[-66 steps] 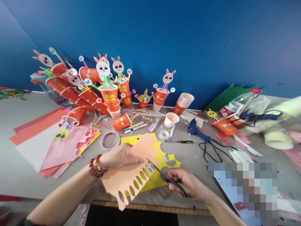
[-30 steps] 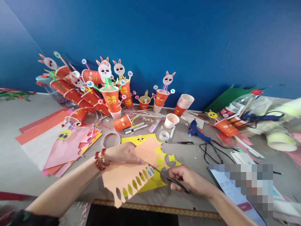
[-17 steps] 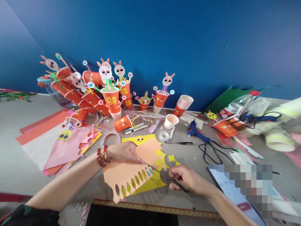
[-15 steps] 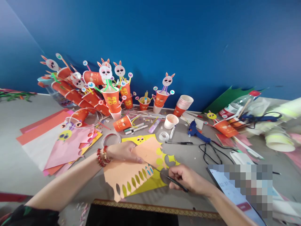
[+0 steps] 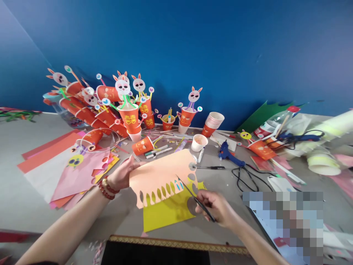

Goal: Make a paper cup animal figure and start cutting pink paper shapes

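Note:
My left hand (image 5: 124,173) grips the left edge of a peach paper sheet (image 5: 161,171) and holds it up off the table. A row of leaf-shaped holes runs along the sheet's lower edge. My right hand (image 5: 216,208) is closed on black scissors (image 5: 194,198); their blades point up-left at the sheet's lower right corner. A yellow paper sheet (image 5: 165,213) with cut-out holes lies on the table under both. A red bead bracelet (image 5: 106,187) circles my left wrist.
Several orange paper cups with bunny faces (image 5: 129,116) crowd the back by the blue wall. Pink and orange papers (image 5: 68,171) lie at the left. A blue glue gun (image 5: 227,152), a cup stack (image 5: 213,123), markers (image 5: 158,150) and a blurred-out flat object (image 5: 281,221) fill the right.
My left hand has lifted and turned the peach sheet, so it now stands higher and more level. The scissors stay at its lower right corner. The view shifted slightly.

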`<state>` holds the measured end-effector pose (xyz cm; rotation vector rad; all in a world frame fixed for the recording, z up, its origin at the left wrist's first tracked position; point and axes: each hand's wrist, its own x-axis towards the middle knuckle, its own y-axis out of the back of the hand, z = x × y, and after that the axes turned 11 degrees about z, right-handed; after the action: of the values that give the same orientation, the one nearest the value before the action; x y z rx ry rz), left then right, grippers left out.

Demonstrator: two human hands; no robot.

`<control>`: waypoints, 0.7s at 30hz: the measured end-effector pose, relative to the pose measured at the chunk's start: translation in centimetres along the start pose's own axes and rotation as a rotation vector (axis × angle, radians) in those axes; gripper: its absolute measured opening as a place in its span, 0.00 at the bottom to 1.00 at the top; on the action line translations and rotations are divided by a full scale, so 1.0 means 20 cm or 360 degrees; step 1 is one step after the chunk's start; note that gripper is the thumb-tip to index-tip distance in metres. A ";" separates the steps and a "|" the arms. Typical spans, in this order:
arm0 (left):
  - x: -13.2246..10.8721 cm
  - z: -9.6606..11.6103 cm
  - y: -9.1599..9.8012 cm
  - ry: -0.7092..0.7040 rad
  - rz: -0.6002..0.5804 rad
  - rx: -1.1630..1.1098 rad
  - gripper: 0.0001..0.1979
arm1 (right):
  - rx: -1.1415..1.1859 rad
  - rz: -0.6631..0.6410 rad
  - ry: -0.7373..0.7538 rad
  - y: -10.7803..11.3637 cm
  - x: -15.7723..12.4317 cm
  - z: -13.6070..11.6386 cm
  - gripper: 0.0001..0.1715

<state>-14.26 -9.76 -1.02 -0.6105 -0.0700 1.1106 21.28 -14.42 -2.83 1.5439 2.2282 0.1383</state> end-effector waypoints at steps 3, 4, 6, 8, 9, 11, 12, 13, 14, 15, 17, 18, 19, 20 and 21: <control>0.00 -0.03 0.05 -0.0057 0.0022 -0.0064 0.37 | -0.0116 0.0124 0.0191 -0.02 0.00 -0.01 0.28; 0.00 -0.03 0.06 -0.0093 0.0032 -0.0075 0.38 | -0.0143 0.0156 0.0227 -0.02 0.00 -0.02 0.28; -0.01 -0.03 0.07 -0.0154 0.0068 -0.0072 0.40 | -0.0139 0.0206 0.0233 -0.03 0.00 -0.03 0.27; -0.02 -0.02 0.05 -0.0172 0.0092 -0.0025 0.39 | -0.0115 0.0239 0.0227 -0.03 0.01 -0.04 0.26; -0.02 -0.01 0.03 -0.0167 0.0098 0.0016 0.35 | -0.0118 0.0248 0.0231 -0.03 0.01 -0.04 0.26; -0.03 0.01 -0.04 -0.0134 0.0096 0.0108 0.22 | -0.0150 0.0260 0.0249 -0.03 0.01 -0.05 0.26; -0.04 0.01 -0.08 -0.0120 0.0107 0.0151 0.17 | -0.0166 0.0270 0.0254 -0.03 0.01 -0.05 0.26; -0.04 0.02 -0.11 -0.0106 0.0118 0.0195 0.13 | -0.0178 0.0277 0.0252 -0.03 0.01 -0.06 0.26; -0.05 0.02 -0.14 -0.0103 0.0149 0.0253 0.12 | -0.0183 0.0286 0.0247 -0.03 0.01 -0.06 0.26; -0.05 0.01 -0.15 -0.0125 0.0188 0.0304 0.12 | -0.0184 0.0287 0.0244 -0.03 0.01 -0.07 0.26; -0.07 -0.01 -0.16 -0.0222 0.0184 0.0266 0.12 | -0.0163 0.0278 0.0242 -0.03 0.02 -0.07 0.26; -0.07 -0.02 -0.16 -0.0293 0.0126 0.0181 0.13 | -0.0141 0.0277 0.0247 -0.04 0.02 -0.06 0.26; -0.08 -0.04 -0.15 -0.0363 0.0039 0.0079 0.14 | -0.0108 0.0277 0.0250 -0.05 0.02 -0.05 0.26; -0.09 -0.05 -0.15 -0.0428 -0.0051 0.0002 0.15 | -0.0065 0.0281 0.0246 -0.05 0.03 -0.04 0.25; -0.09 -0.06 -0.16 -0.0481 -0.0142 -0.0020 0.17 | -0.0016 0.0279 0.0233 -0.06 0.03 -0.03 0.25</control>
<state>-12.13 -12.77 -0.08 -0.4428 -0.3616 1.1093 19.80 -14.24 -2.86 1.7745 2.1929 0.3233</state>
